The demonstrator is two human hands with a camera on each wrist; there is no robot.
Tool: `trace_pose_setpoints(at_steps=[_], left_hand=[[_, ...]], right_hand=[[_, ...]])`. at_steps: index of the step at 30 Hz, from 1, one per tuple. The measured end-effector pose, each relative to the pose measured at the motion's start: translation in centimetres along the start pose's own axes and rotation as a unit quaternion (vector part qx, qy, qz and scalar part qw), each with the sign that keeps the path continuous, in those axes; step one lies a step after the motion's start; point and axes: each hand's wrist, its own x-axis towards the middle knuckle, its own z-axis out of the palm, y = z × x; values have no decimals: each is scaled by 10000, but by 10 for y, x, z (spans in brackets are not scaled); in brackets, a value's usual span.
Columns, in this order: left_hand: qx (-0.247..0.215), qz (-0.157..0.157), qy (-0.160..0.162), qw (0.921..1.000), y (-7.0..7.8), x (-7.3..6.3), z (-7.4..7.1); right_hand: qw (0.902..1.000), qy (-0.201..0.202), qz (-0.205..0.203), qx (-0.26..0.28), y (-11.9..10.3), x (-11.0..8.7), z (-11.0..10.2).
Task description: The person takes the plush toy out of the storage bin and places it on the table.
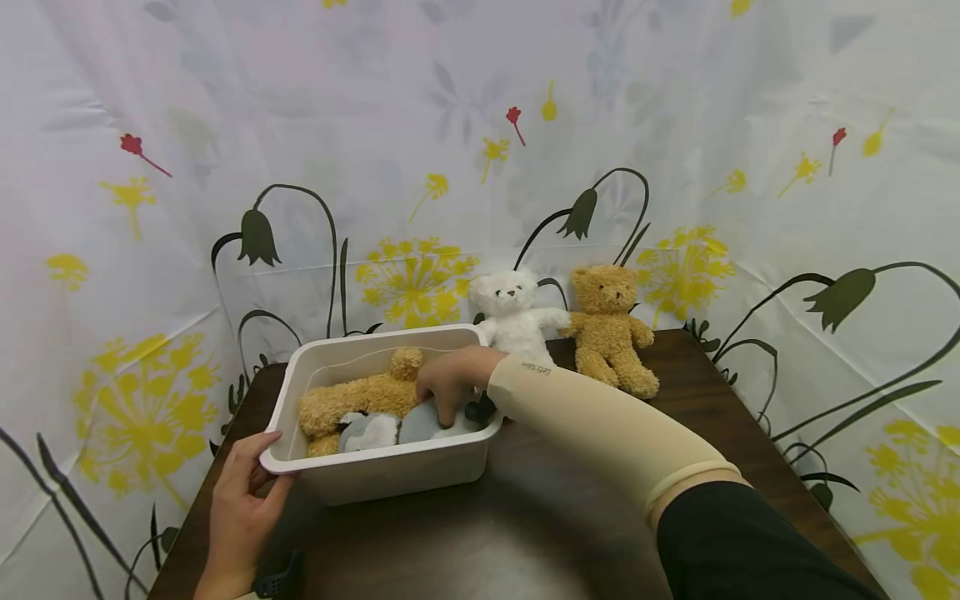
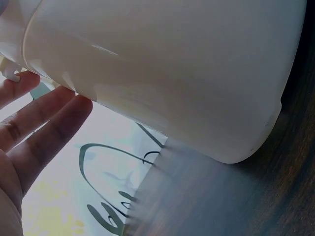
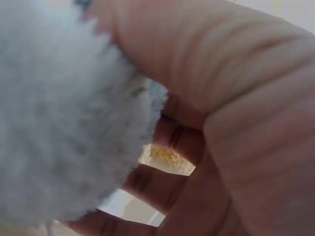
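Head view: I see a white bin (image 1: 405,475) on the dark desk (image 1: 540,517), its left end near the desk's left edge. The left hand (image 1: 243,487) grips the near left corner of the rim, thumb outside, probably to steady the bin while the right hand (image 1: 453,375) reaches over the opposite end. Inside, a brown plush (image 1: 348,404) lies lengthwise along the far wall, with grey-and-white plush (image 1: 422,423) nearer me; whether this is 1 toy or 2, I cannot tell. Beyond the right end, a white bear (image 1: 513,312) and a brown bear (image 1: 606,333) sit side by side, seemingly propped towards the patterned curtain (image 1: 420,125). The freest room I judge to be above the bin's open top and over the desk in front; the 2 bears crowd the far right. Left wrist view: the left fingers meet the bin's outer wall from beyond; I cannot tell whether the base lies fully flat. Right wrist view: thumb and fingers curl round the fluffy grey plush, a hold that likely suits its soft bulk, while the bin's wall leaves the knuckles little side clearance.
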Motion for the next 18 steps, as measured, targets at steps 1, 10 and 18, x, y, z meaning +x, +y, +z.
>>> trace_pose_setpoints(at_steps=[1, 10, 18], left_hand=[[-13, 5, -31, 10000, 0, 2, 1], [-236, 183, -349, 9989, -3, 5, -1], [-26, -5, -196, 9998, -3, -3, -2]], right_hand=[[10000, 68, -4, 38, 1, -2, -1], [9982, 552, -210, 62, 5, -16, -13], [9968, 633, -408, 267, 0, -26, -26]])
